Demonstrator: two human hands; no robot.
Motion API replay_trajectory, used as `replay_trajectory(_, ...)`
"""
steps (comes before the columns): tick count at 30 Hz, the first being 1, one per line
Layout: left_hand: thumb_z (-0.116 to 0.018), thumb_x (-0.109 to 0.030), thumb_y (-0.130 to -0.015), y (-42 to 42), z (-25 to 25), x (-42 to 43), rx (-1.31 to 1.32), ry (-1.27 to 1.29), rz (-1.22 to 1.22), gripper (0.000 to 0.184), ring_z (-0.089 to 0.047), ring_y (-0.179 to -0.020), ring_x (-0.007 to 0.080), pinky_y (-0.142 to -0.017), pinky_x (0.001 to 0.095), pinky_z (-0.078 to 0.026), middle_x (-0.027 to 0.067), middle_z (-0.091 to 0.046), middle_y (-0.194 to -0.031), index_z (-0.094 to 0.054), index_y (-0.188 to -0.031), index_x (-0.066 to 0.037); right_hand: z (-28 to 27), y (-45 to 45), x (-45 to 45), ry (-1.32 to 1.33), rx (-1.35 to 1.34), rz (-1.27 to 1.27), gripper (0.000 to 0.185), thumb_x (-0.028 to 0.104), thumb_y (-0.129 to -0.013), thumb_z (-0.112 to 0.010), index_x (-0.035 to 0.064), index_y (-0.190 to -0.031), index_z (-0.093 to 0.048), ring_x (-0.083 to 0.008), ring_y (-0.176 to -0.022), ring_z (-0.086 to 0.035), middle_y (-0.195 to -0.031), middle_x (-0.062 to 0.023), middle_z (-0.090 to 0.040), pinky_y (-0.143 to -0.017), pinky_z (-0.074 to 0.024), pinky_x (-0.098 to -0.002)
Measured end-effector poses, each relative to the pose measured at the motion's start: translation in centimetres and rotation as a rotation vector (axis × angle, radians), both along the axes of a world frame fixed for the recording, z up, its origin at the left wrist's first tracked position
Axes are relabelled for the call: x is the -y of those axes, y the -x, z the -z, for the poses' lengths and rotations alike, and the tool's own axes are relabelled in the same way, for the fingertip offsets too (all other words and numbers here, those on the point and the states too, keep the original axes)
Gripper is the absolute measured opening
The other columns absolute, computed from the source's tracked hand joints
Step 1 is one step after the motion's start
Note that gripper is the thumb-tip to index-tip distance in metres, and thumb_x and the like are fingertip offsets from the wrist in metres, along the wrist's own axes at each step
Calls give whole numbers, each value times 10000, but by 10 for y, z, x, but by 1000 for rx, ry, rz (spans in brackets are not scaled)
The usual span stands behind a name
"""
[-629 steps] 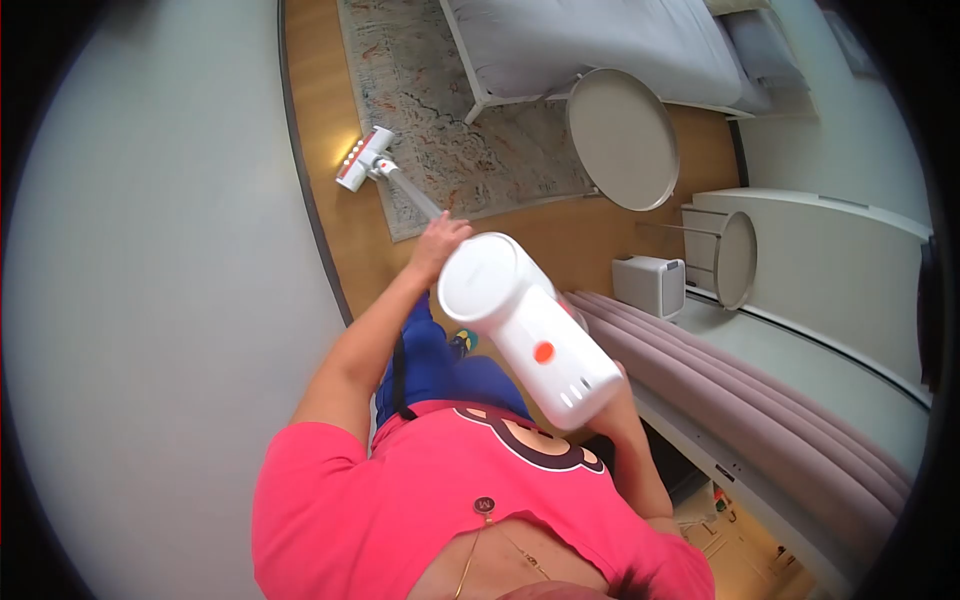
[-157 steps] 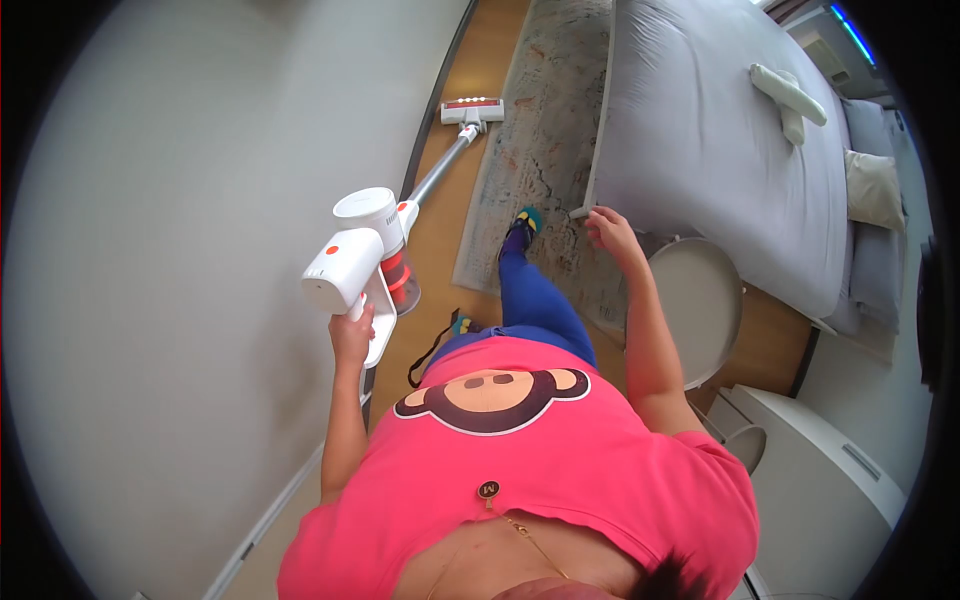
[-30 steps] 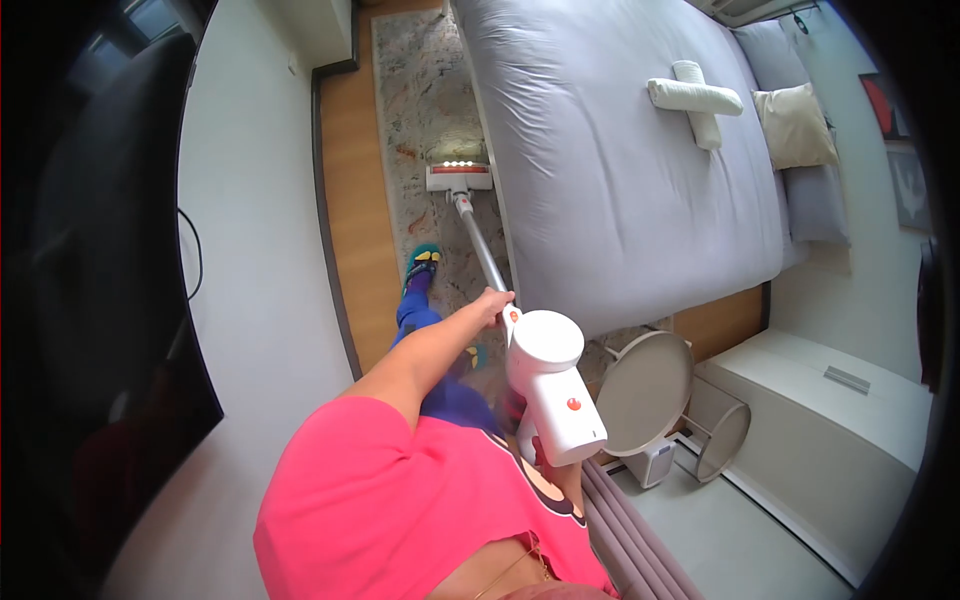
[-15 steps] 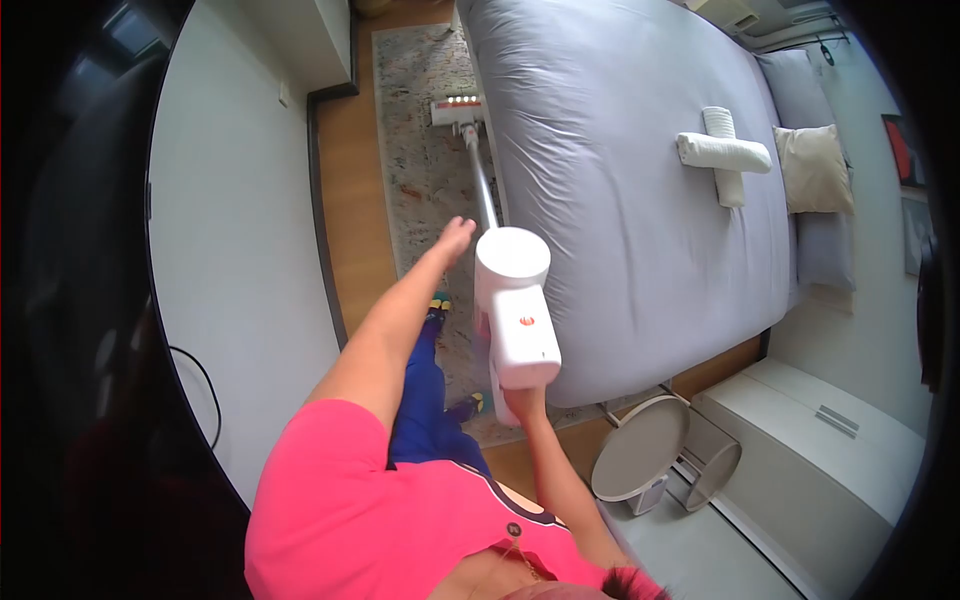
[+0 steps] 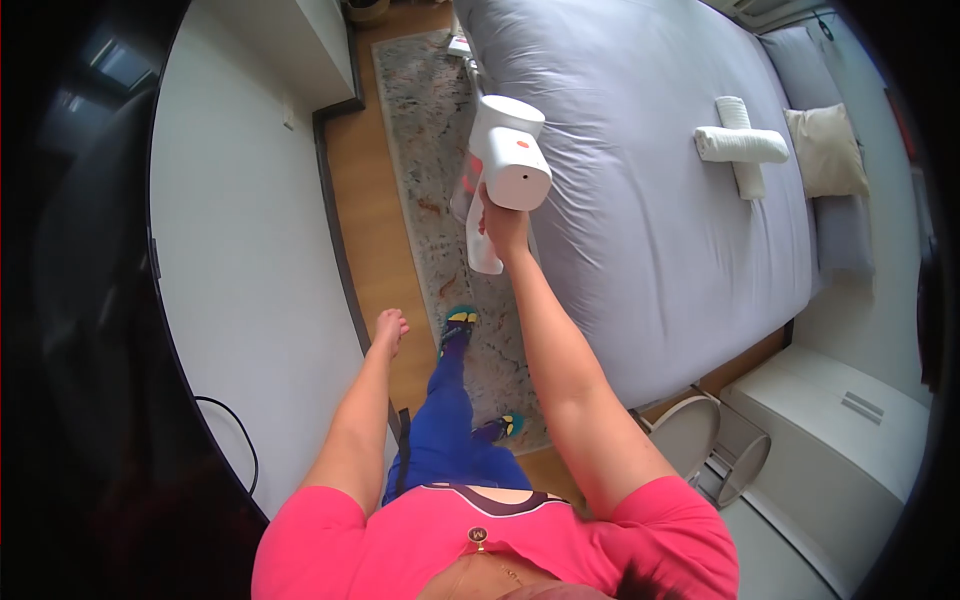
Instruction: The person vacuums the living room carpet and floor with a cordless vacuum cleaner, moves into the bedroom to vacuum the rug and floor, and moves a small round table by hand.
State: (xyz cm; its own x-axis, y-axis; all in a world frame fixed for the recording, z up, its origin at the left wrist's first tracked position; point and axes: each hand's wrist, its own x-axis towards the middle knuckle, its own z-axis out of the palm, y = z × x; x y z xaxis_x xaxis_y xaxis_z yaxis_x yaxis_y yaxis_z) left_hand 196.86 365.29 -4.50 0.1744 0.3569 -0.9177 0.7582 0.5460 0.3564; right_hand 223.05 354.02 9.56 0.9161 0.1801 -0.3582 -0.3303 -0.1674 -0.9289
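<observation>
My right hand [image 5: 505,225] is wrapped round the handle of a white cordless vacuum [image 5: 518,168], held out at arm's length beside the bed's edge. The vacuum's body hides most of its tube, and only part of the floor head [image 5: 459,46] shows at the far end of the rug [image 5: 410,130]. Nothing shows in my left hand [image 5: 392,328], which hangs over the wood floor near the wall with its fingers loosely curled together.
The bed [image 5: 640,200] runs along the right, with crossed rolled towels [image 5: 740,146] and a cushion [image 5: 826,150] on it. Round tables [image 5: 685,437] stand at the lower right by a white cabinet [image 5: 830,410]. A black screen [image 5: 90,300] and a dangling cable [image 5: 240,425] are at the left.
The vacuum has moved forward, away from my body, with my right arm stretched out. My left hand came off the tube and drew back to the left. Both feet show on the rug.
</observation>
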Motion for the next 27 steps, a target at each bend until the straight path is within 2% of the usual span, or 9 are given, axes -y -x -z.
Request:
replay_trajectory(2,-455,-245,-880,8,-3,15,-20,8,8,251,-533,-623,103,-512,237,-382,-2,-557,-839,-490,-1104,-137,-1,10,11,66,11,-38,285,256,-841,-597,5,-730,-520,-133,-391,-463,-500,-39,-465,-370,-361,-297)
replay_trajectory(7,-461,-253,-889,4,-3,44,89,19,178,227,-538,-618,96,-513,247,-385,0,-556,-829,-492,-1084,-140,43,99,105,356,648,-240,195,204,-842,-573,17,-893,-555,-140,-442,-498,-555,-56,-497,-418,-390,-308)
replay_trajectory(11,-478,-237,-893,-7,-1,63,196,-36,344,215,-535,-604,85,-486,226,-374,0,-554,-817,-493,-1078,-128,7,208,207,478,531,-311,300,116,-798,-562,57,-1092,-548,-266,-849,-539,-937,-131,-558,-729,-433,-369)
replay_trajectory(12,-477,-230,-893,-8,-1,71,229,-63,376,223,-533,-602,85,-482,221,-372,-2,-554,-813,-492,-1086,-118,-8,232,233,548,591,-364,360,92,-784,-555,34,-1138,-518,-327,-1081,-490,-1141,-163,-533,-880,-403,-388)
replay_trajectory(14,-480,-150,-878,-7,-18,91,272,-115,435,227,-497,-608,105,-562,234,-444,35,-538,-776,-515,-1059,-17,-39,283,275,575,545,-304,378,106,-770,-582,31,-1136,-523,-327,-1054,-512,-1120,-163,-550,-856,-421,-375)
replay_trajectory(20,-499,-193,-871,63,25,171,337,-214,832,310,-518,-638,101,-529,236,-418,38,-557,-807,-505,-1133,-29,-86,456,391,449,87,-107,440,179,-716,-670,27,-1110,-549,-283,-1000,-561,-1064,-151,-589,-810,-448,-343)
replay_trajectory(22,-524,-217,-832,105,53,198,371,-292,1073,367,-533,-777,186,-683,290,-441,111,-576,-913,-522,-1130,-3,-117,506,418,366,-182,-90,505,194,-741,-646,72,-1207,-496,-284,-1165,-456,-1234,-136,-501,-946,-375,-362)
replay_trajectory(24,-535,-262,-789,142,48,242,338,-252,1220,383,-564,-1012,313,-882,359,-425,208,-593,-1061,-564,-1081,-17,-130,560,446,414,-234,-108,542,184,-729,-669,60,-1221,-479,-249,-1146,-478,-1224,-128,-515,-929,-394,-342)
replay_trajectory(27,-524,-255,-795,188,11,294,332,-355,1589,389,-550,-1027,332,-892,380,-426,219,-589,-1062,-544,-1118,-41,-136,636,478,410,-146,-55,577,166,-717,-696,53,-1234,-466,-216,-1125,-501,-1205,-122,-535,-911,-415,-319)
